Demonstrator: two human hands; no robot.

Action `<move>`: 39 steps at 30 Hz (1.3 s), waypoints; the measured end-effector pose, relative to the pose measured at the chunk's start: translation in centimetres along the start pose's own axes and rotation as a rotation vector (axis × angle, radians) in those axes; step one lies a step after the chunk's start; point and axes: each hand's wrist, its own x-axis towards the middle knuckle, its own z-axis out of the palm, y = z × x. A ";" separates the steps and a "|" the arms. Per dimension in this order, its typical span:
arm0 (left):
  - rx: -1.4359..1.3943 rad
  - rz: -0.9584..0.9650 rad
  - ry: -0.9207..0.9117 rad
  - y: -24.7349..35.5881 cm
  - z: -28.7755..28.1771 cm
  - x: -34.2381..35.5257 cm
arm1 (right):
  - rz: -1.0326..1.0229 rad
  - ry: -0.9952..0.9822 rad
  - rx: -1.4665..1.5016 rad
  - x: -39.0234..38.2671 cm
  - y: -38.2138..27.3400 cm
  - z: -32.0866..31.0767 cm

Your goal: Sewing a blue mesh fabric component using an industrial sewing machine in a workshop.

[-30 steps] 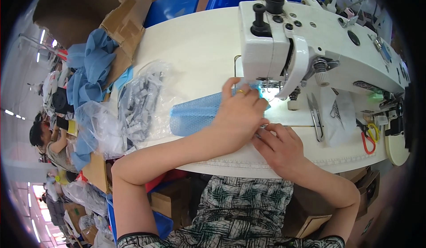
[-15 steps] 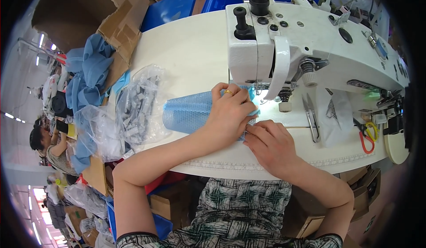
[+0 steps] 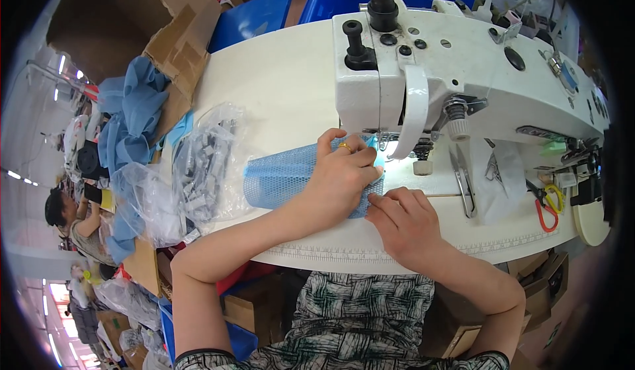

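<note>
A piece of light blue mesh fabric (image 3: 281, 171) lies on the white sewing table, its right edge by the needle area of a white sewing machine (image 3: 456, 59). My left hand (image 3: 338, 178), with a ring on one finger, presses on the fabric with fingers bent and thumb against its right edge. Close beside it, my right hand (image 3: 405, 221) pinches the fabric's near right corner between thumb and fingertips. The machine's lamp lights the spot just right of the fabric. The fabric under my left palm is hidden.
Tweezers (image 3: 464, 183), small thread snips (image 3: 493, 166) and red-and-yellow-handled scissors (image 3: 548, 208) lie to the right. At left sits a clear bag of small grey pieces (image 3: 206, 165), near blue fabric (image 3: 135, 115) and a cardboard box (image 3: 178, 46). A ruler strip (image 3: 350, 256) follows the near edge.
My right hand has shifted slightly down, toward me, drawing the fabric's near corner with it. My left hand stays on the fabric and the mesh looks more spread out.
</note>
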 end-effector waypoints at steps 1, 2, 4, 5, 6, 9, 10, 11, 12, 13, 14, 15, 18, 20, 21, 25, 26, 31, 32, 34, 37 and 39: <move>0.000 0.000 0.002 0.0 0.0 0.0 | -0.002 -0.001 -0.001 0.0 0.0 -0.1; -0.003 0.014 -0.023 -0.1 0.0 -0.1 | 0.005 -0.017 0.008 0.0 0.0 -0.1; -0.004 0.028 -0.042 -0.3 -0.1 0.1 | 0.006 -0.033 0.015 0.1 0.0 -0.2; -0.012 0.038 -0.056 -0.4 -0.2 0.2 | 0.013 -0.026 0.011 0.1 0.1 -0.2; -0.018 0.048 -0.073 -0.5 -0.3 0.2 | 0.021 -0.017 0.011 0.2 0.1 -0.1; -0.005 0.052 -0.070 -0.4 -0.4 0.2 | 0.032 -0.024 0.014 0.1 0.0 0.0; -0.005 0.053 -0.068 -0.5 -0.2 0.1 | 0.031 -0.024 0.012 0.2 0.0 0.0; 0.008 0.057 -0.025 -0.5 0.1 0.0 | 0.036 -0.016 0.008 0.2 0.0 0.0; 0.023 0.061 0.017 -0.6 0.2 0.0 | 0.041 -0.007 0.004 0.3 0.0 0.0; 0.025 0.063 0.018 -0.5 0.2 0.0 | 0.040 -0.005 0.003 0.3 0.0 0.0; 0.038 0.054 0.025 -0.5 0.1 -0.1 | 0.044 -0.007 -0.009 0.2 0.0 0.1; 0.045 0.045 0.030 -0.5 0.2 -0.1 | 0.052 -0.014 -0.022 0.1 0.1 0.1; 0.038 0.021 0.037 -0.4 0.9 -0.5 | 0.069 -0.024 -0.009 -0.1 0.1 0.2; -0.025 -0.017 0.028 -0.4 0.6 -0.6 | 0.096 -0.004 0.016 0.2 -0.2 0.0; -0.084 -0.059 0.018 -0.4 0.5 -0.7 | 0.119 0.017 0.046 0.5 -0.2 -0.2; -0.135 -0.130 0.048 -0.8 0.5 -0.2 | 0.161 -0.028 0.138 0.6 0.5 -0.8; -0.183 -0.181 0.048 -0.9 0.4 0.2 | 0.192 -0.020 0.183 0.7 1.1 -0.7; -0.270 -0.265 0.108 -1.0 0.8 0.5 | 0.643 -0.040 0.367 1.9 2.5 -0.9; -0.305 -0.306 0.074 -1.1 0.7 0.3 | 0.729 -0.035 0.360 2.7 2.9 -1.0; -0.324 -0.338 0.073 -1.4 0.7 -0.2 | 0.826 -0.038 0.469 3.7 3.7 -0.3; -0.274 -0.293 0.258 -0.9 1.9 -0.7 | 1.111 -0.124 0.965 2.9 4.7 1.6; -0.374 -0.307 0.199 -0.9 2.2 -0.8 | 1.162 -0.201 1.022 4.0 4.7 0.3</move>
